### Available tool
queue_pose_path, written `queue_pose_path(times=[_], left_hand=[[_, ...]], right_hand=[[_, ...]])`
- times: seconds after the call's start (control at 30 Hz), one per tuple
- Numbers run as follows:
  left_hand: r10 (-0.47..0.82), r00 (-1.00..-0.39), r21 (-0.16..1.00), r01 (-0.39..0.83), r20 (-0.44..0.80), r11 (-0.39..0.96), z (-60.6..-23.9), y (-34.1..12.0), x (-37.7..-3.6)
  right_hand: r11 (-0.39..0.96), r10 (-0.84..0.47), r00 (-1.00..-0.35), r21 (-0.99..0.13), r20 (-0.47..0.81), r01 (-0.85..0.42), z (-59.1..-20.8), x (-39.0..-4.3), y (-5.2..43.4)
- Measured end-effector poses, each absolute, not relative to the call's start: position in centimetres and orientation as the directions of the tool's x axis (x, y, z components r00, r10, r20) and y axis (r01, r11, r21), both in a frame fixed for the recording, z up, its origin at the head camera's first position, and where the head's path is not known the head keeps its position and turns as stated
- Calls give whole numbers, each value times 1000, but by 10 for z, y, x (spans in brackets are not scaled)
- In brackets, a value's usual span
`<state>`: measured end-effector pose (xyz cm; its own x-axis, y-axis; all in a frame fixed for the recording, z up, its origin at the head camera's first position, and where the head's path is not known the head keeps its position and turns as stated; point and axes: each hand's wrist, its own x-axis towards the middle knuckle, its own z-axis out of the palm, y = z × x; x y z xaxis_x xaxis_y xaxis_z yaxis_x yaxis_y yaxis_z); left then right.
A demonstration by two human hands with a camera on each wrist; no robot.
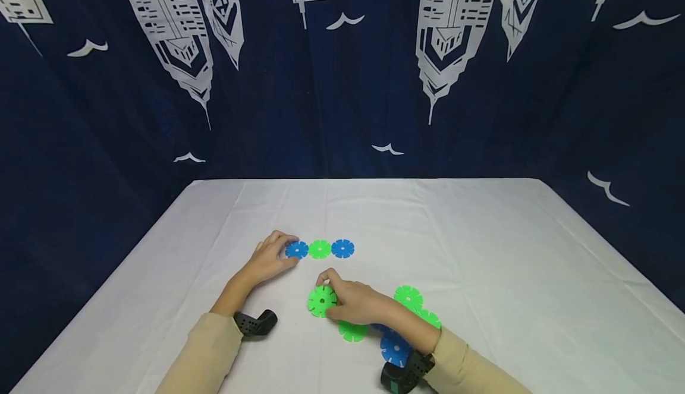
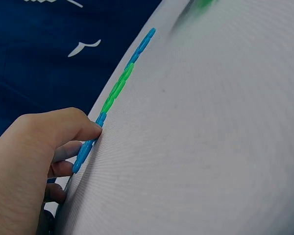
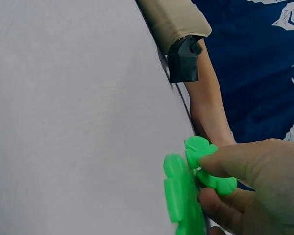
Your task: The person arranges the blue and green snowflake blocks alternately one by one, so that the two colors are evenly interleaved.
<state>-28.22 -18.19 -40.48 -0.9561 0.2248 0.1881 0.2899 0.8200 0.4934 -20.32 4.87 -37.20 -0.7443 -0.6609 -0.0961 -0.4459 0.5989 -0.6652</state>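
Toward the middle of the white table, a blue notched plastic disc (image 1: 297, 250), a green notched disc (image 1: 320, 249) and another blue disc (image 1: 343, 248) lie flat in a row, edge to edge. My left hand (image 1: 270, 258) holds the row's left blue disc by its rim, between thumb and fingers; the left wrist view shows this blue disc (image 2: 86, 149) edge-on. Nearer the front, my right hand (image 1: 358, 302) pinches a separate green disc (image 1: 321, 302), tilted up. In the right wrist view, the pinched green disc (image 3: 223, 183) is partly hidden by the thumb.
Below the right hand lies a loose green disc (image 1: 352, 331). Beside and under the right forearm are more discs, some hidden: a blue disc (image 1: 396, 348) and overlapping green discs (image 1: 408, 297). A dark blue patterned curtain (image 1: 342, 97) hangs behind the table (image 1: 481, 233).
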Motion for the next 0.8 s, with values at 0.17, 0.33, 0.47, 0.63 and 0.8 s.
queue_pose_path(times=[0.17, 0.33, 0.47, 0.63, 0.8], left_hand=[[221, -959, 504, 282, 179, 816, -405, -180, -281], [225, -957, 499, 288, 183, 817, -404, -181, -281], [228, -956, 499, 292, 187, 816, -404, -181, -281], [228, -955, 501, 295, 191, 814, -404, -181, -280], [232, -954, 505, 298, 189, 810, -403, -181, -280]], right_hand=[[523, -660, -751, -730, -21, -439, -375, -209, 50], [456, -637, -770, -790, 32, -410, -374, -220, 57], [462, -569, -819, -796, 72, -391, -372, -228, 63], [477, -480, -872, -805, 99, -353, -369, -239, 71], [481, -417, -903, -818, 102, -314, -368, -251, 82]])
